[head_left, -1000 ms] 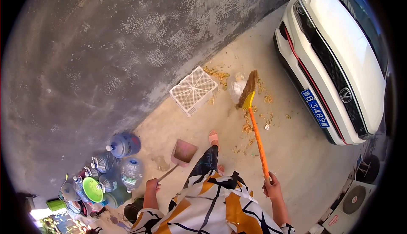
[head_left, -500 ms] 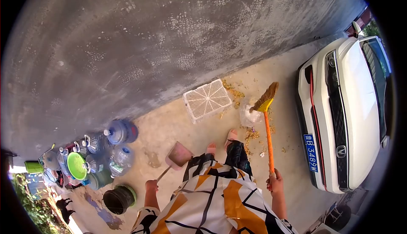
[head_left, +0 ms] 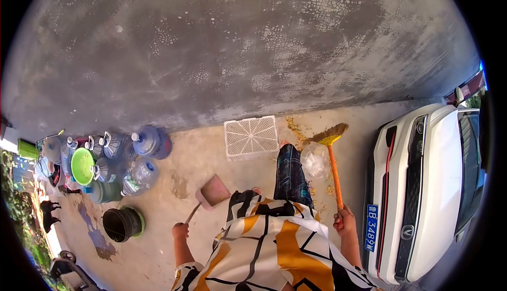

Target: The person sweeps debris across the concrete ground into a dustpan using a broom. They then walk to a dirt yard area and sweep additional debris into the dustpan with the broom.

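Note:
My left hand [head_left: 180, 231] is closed round the thin handle of a pinkish dustpan [head_left: 213, 192], held low to the left of my legs. In my right hand [head_left: 345, 221] is the orange handle of a broom [head_left: 335, 169], its straw head pointing away from me toward the wall. Beside the broom head lies a clear plastic bag [head_left: 315, 161], partly against my outstretched leg. Yellowish debris [head_left: 294, 128] is scattered on the concrete near the bag and close to the wall. An upturned white plastic crate [head_left: 251, 137] sits by the wall ahead of me.
A white car [head_left: 438, 196] stands close on my right. Several large water bottles [head_left: 151, 142] and a green basin [head_left: 82, 166] crowd the left side, with a black bucket [head_left: 120, 224] nearer me. A grey wall [head_left: 237, 43] runs across the front. A dark animal [head_left: 48, 216] is at far left.
My view has turned, levelling the wall. One leg now reaches forward beside the crate and plastic bag. Both hands keep hold of the broom and dustpan.

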The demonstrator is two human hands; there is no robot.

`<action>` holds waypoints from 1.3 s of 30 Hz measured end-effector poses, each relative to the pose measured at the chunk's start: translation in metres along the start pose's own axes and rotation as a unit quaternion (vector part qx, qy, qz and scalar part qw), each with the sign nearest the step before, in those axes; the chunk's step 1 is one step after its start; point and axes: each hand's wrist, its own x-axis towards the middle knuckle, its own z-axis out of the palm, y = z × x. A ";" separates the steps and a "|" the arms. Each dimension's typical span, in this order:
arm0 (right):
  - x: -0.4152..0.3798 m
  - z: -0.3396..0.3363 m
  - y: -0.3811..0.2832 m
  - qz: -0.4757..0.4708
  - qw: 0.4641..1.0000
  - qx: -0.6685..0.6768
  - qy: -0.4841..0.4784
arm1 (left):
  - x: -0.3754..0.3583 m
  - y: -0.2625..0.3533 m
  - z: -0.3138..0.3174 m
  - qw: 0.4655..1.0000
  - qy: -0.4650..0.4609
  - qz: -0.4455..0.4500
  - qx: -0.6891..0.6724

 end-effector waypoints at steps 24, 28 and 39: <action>0.131 0.130 0.053 0.192 0.929 -0.203 -0.244 | -0.070 -0.020 -0.010 0.985 -0.008 -0.172 -0.031; 0.182 0.151 0.088 0.266 0.903 -0.188 -0.279 | -0.065 -0.010 -0.010 0.980 -0.005 -0.198 -0.025; 0.075 0.059 -0.009 0.201 0.913 -0.305 -0.183 | -0.098 -0.011 0.016 0.972 0.010 -0.231 -0.048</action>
